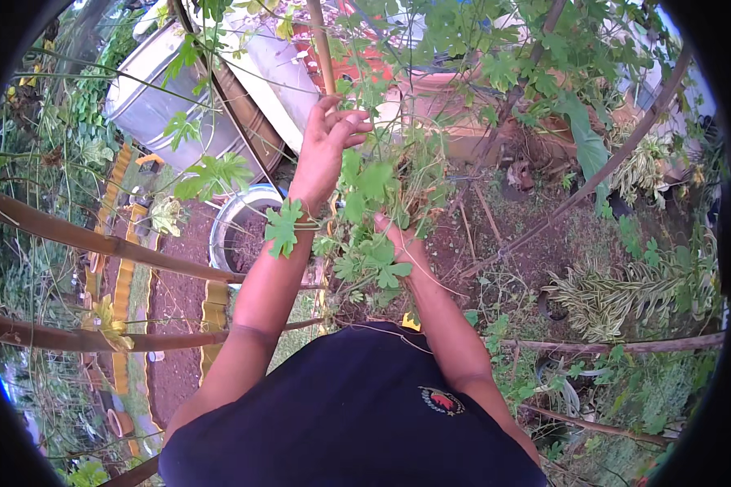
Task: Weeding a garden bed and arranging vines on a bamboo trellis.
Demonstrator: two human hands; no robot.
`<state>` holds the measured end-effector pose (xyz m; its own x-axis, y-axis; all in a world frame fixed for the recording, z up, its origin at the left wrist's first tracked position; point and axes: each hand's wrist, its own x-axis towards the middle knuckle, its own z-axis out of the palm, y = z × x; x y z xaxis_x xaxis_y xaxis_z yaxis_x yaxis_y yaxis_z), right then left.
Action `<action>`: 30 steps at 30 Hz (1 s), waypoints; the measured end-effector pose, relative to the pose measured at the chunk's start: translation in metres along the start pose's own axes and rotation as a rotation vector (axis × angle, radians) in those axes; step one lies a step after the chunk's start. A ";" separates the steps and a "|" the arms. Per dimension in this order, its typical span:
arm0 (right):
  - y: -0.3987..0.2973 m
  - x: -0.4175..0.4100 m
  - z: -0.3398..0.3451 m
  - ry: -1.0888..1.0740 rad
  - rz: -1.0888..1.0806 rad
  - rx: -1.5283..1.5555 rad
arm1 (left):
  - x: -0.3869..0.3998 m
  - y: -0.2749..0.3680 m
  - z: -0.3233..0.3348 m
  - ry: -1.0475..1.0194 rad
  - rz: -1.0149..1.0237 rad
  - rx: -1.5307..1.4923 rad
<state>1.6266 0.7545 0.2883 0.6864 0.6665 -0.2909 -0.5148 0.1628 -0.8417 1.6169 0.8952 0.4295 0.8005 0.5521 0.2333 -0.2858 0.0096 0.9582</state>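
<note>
My right hand [400, 236] is closed around a bunch of cut or gathered vine stems [423, 176], green lobed leaves mixed with some dry brown ones. Leaves cover most of its fingers, and a thin stem trails over the wrist. Higher up and to the left, my left hand [332, 131] is raised with its fingers bent, the tips beside thin hanging vine stems [371, 91]. Whether it pinches one of them is not clear. A lobed leaf [284, 228] hangs in front of the left forearm.
Bamboo poles [116, 246] cross at left, and a slanting pole [591, 182] crosses at right. Beyond stand a metal drum [176, 103], a round tub with soil [218, 234] and a pink planter [438, 97]. Variegated plants [609, 292] grow at right; yellow edging [122, 292] borders beds at left.
</note>
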 end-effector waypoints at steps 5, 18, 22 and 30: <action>-0.041 -0.008 -0.015 -0.016 -0.009 -0.036 | -0.020 0.013 -0.030 0.194 0.717 0.906; 0.004 0.021 -0.006 -0.103 -0.183 -0.187 | 0.028 0.019 -0.091 0.611 0.743 0.441; -0.016 -0.003 0.025 -0.136 -0.234 -0.231 | 0.047 0.017 -0.096 0.676 0.840 0.574; 0.112 0.035 -0.122 0.320 -0.473 -0.383 | 0.054 0.014 -0.121 0.643 0.706 0.406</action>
<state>1.6553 0.7072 0.1284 0.9409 0.3299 0.0768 0.0550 0.0749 -0.9957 1.5927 1.0261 0.4355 0.0533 0.6649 0.7450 -0.2862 -0.7046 0.6493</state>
